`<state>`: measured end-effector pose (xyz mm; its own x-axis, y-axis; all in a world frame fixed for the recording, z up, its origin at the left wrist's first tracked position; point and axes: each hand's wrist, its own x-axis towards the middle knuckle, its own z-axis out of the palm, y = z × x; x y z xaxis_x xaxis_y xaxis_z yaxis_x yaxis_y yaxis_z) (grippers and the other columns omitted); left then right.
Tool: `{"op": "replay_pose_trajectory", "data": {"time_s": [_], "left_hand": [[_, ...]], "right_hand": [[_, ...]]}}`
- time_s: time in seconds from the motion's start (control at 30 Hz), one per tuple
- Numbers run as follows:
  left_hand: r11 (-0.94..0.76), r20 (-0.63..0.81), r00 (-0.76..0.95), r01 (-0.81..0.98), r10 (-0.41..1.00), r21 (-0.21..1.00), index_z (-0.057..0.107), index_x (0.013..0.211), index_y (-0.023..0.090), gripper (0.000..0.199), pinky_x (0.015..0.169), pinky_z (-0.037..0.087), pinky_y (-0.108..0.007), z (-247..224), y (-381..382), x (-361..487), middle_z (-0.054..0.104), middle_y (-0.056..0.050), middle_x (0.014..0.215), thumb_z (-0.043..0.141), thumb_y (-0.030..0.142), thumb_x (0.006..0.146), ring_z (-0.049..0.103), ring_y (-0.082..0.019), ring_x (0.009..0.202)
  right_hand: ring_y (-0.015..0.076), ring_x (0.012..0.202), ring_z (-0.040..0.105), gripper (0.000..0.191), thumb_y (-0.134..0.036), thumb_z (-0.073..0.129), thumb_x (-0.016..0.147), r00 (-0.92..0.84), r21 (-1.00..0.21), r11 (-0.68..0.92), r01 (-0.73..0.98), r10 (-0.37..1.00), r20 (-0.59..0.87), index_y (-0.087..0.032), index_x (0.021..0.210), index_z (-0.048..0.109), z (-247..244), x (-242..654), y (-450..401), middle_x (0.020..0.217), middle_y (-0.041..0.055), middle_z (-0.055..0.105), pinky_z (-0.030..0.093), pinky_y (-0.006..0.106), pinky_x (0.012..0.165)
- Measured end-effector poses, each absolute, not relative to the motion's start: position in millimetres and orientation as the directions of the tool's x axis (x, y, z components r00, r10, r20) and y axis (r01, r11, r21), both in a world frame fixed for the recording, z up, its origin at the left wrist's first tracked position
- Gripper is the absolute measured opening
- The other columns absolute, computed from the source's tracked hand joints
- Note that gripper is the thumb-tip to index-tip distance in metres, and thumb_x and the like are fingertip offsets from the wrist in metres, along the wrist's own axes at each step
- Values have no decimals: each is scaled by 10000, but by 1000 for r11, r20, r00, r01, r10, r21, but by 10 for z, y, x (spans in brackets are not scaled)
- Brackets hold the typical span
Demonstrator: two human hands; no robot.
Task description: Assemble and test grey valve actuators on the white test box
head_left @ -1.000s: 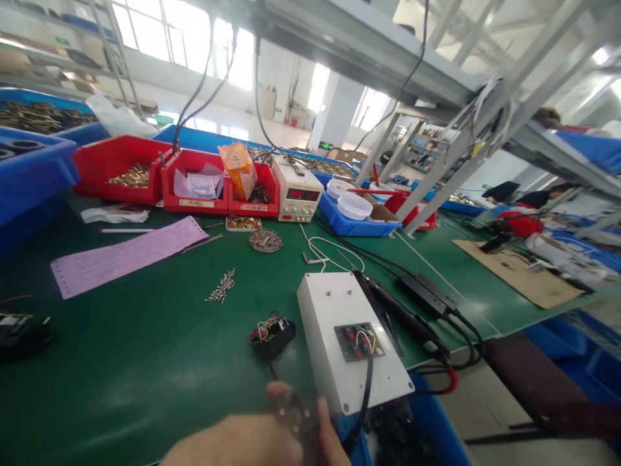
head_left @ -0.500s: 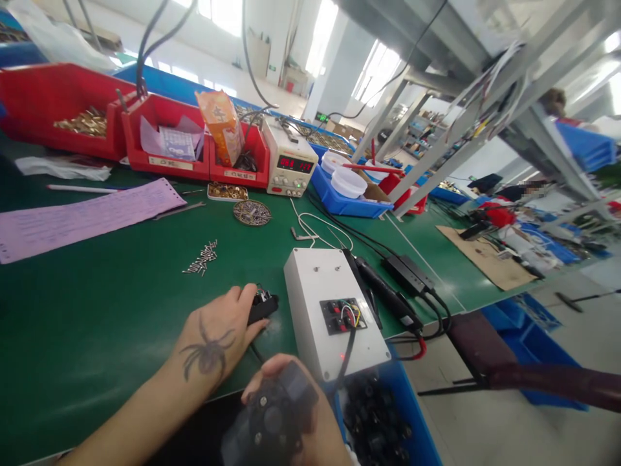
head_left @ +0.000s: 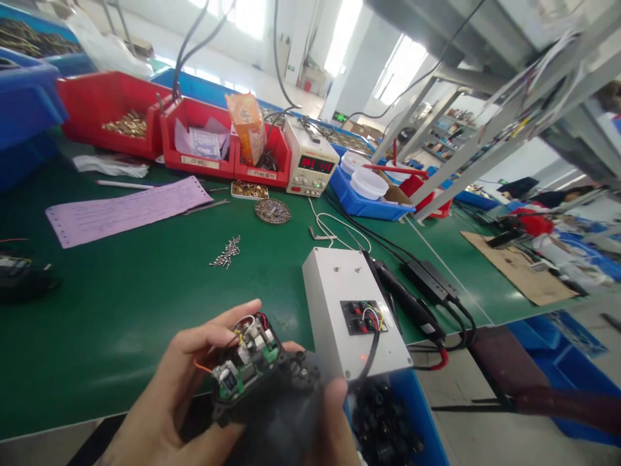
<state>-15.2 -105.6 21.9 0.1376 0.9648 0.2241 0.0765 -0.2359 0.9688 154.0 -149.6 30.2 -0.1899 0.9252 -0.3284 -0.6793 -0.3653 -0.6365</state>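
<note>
My left hand (head_left: 167,382) is wrapped round an open black housing with a green circuit board (head_left: 247,359), its coloured wires and small components facing up. Close against it is a dark plastic housing part (head_left: 286,421), blurred by motion. My right hand (head_left: 339,417) grips this part from the right, its thumb showing at the edge and its other fingers mostly hidden. Whether the two housings are joined or only touching, I cannot tell. Beyond the hands, a small pile of screws (head_left: 227,252) lies on the green table (head_left: 121,304).
A grey box with wire terminals (head_left: 330,291) stands right of my hands, beside a black electric screwdriver (head_left: 405,301). Below it is a blue bin of black parts (head_left: 427,421). Red bins (head_left: 198,165) and a power supply (head_left: 310,158) line the back. Another open device (head_left: 22,275) lies far left.
My left hand has lifted from the table and now holds the opened device, circuit board up, near the right hand's dark part. The view has turned left, bringing another device into sight.
</note>
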Motion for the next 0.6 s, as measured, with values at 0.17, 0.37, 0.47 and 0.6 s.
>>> {"op": "replay_pose_trajectory", "data": {"time_s": [0.17, 0.37, 0.47, 0.6], "left_hand": [[-160, 157, 90, 30, 984, 987, 559, 1241, 367, 495, 905, 673, -436, 338, -1167, -79, 595, -101, 1491, 655, 675, 866, 657, -378, 1277], [-189, 175, 94, 168, 980, 967, 562, 1273, 389, 327, 961, 643, -376, 346, -1086, -140, 640, -44, 1457, 573, 523, 975, 706, -278, 1212], [-134, 132, 58, 39, 990, 990, 591, 1212, 424, 227, 859, 665, -280, 321, -1037, -154, 680, 20, 1414, 539, 488, 1000, 738, -230, 1157], [-25, 25, -19, 12, 1000, 1000, 578, 1199, 400, 241, 907, 654, -305, 273, -1012, -157, 707, 18, 1370, 413, 488, 1047, 737, -230, 1163]], "right_hand": [[244, 751, 677, 880, -887, 688, 716, -153, -683, -388, -619, 913, -379, -204, 1268, 623, 175, 1543, -1525, 1086, 147, 690, 541, 319, 598], [144, 454, 508, 863, -672, 965, 505, -227, -701, -419, -577, 907, -355, -234, 1134, 568, 51, 1536, -1470, 725, 25, 636, 404, 249, 439], [106, 437, 500, 744, -540, 977, 573, -271, -666, -433, -608, 901, -338, -254, 1094, 530, 70, 1518, -1502, 763, 11, 644, 390, 215, 436], [109, 416, 510, 671, -467, 960, 652, -320, -649, -467, -600, 884, -341, -260, 1117, 523, 76, 1461, -1548, 669, -17, 638, 409, 199, 428]]}}
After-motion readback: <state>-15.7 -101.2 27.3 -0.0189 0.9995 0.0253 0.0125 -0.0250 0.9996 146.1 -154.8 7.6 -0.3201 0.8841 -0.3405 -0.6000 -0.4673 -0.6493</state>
